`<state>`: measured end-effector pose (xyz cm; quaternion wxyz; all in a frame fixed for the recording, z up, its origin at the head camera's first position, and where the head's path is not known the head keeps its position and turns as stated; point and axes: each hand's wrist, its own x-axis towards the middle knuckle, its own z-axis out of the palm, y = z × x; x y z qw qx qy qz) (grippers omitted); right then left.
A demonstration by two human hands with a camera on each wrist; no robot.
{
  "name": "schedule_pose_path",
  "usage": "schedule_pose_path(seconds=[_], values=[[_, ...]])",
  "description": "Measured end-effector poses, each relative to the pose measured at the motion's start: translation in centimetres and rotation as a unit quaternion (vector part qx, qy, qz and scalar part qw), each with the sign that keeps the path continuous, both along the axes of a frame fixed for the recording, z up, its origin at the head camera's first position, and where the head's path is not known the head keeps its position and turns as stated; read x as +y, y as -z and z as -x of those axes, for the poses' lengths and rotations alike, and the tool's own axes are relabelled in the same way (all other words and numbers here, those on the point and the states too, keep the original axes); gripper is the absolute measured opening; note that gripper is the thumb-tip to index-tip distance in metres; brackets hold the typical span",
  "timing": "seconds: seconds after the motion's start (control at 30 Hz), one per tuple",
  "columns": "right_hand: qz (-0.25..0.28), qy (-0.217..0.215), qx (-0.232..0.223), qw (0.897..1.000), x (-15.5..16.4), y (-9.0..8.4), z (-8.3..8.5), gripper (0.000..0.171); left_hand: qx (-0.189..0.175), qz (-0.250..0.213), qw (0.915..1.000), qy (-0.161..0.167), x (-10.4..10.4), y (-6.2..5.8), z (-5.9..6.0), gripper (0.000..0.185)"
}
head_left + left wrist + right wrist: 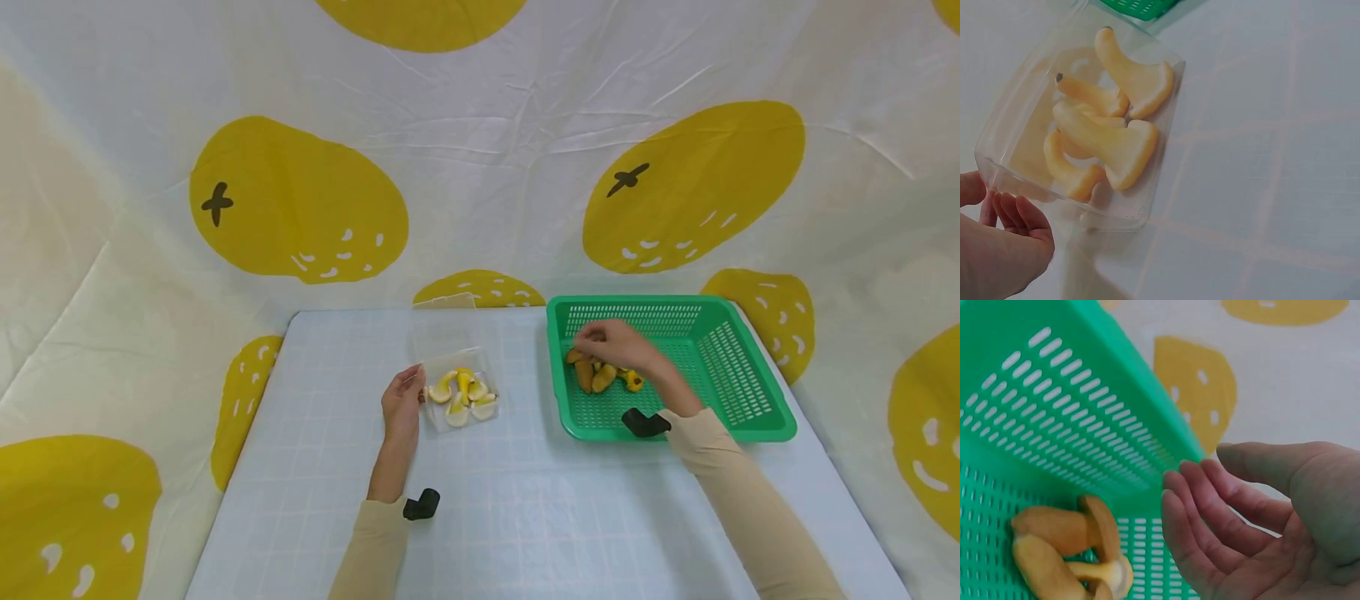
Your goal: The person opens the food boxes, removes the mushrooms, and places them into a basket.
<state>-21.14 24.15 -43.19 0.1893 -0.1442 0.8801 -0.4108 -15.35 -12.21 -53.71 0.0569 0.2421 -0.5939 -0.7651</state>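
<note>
The mushrooms [602,374] lie bunched at the near-left of the green basket [738,367], and the basket is the landmark here. In the head view the right hand [617,342] covers the top of the bunch, so how many there are cannot be counted; the right wrist view shows three or four brown-capped ones [1066,550], cut off at the bottom edge. That hand hovers just above them with fingers [1197,531] loosely bent and thumb apart, holding nothing; it reaches in over the basket's near rim, wrist bent down. The rest of the basket floor, to the right and rear, lies bare.

Left of the basket, well apart from it, stands a clear box [459,392] with paler mushroom pieces [1110,131] inside; its walls are hard to trace against the table [315,467]. The left hand [402,400] rests against the box's left side, fingertips [1019,215] at its wall, fingers nearly straight, gripping nothing as far as shows. A clear lid [444,327] seems to lie behind the box, faint. Bare table runs between box and basket and toward the near edge. A cloth with yellow fruit [292,200] hangs behind.
</note>
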Motion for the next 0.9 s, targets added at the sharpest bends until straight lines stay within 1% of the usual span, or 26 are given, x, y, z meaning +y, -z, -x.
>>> schedule_pose_path(seconds=[0.03,0.1,0.17,0.37,0.43,0.6,0.77,0.9], values=[[0.006,0.0,0.0,1.0,-0.3,0.1,0.0,0.028,-0.001,-0.001,1.0,-0.003,0.0,0.5,0.2,0.036],[0.019,-0.004,0.004,1.0,-1.0,0.2,0.0,0.027,-0.004,-0.002,1.0,-0.005,0.1,0.4,0.2,0.036],[0.03,-0.009,0.006,1.0,-1.7,0.4,0.0,0.028,-0.01,-0.006,0.9999,-0.006,0.1,0.2,0.2,0.034],[0.052,-0.002,-0.014,0.999,-3.9,0.6,0.2,0.026,-0.031,-0.02,0.9993,-0.012,0.2,-0.7,0.6,0.034],[0.054,-0.001,-0.018,0.998,-4.6,0.6,0.1,0.025,-0.044,-0.013,0.9988,-0.014,0.2,-1.0,0.7,0.033],[0.064,-0.019,-0.008,0.998,-6.3,0.8,0.0,0.022,-0.072,0.0,0.9971,-0.023,0.2,-1.3,1.0,0.03],[0.083,-0.044,0.005,0.996,-8.3,1.3,-0.2,0.019,-0.07,0.007,0.997,-0.03,-0.1,-1.2,0.9,0.032],[0.082,-0.068,0.022,0.994,-10.1,1.6,-0.4,0.018,-0.057,-0.019,0.9979,-0.025,-0.4,-1.1,0.9,0.032]])
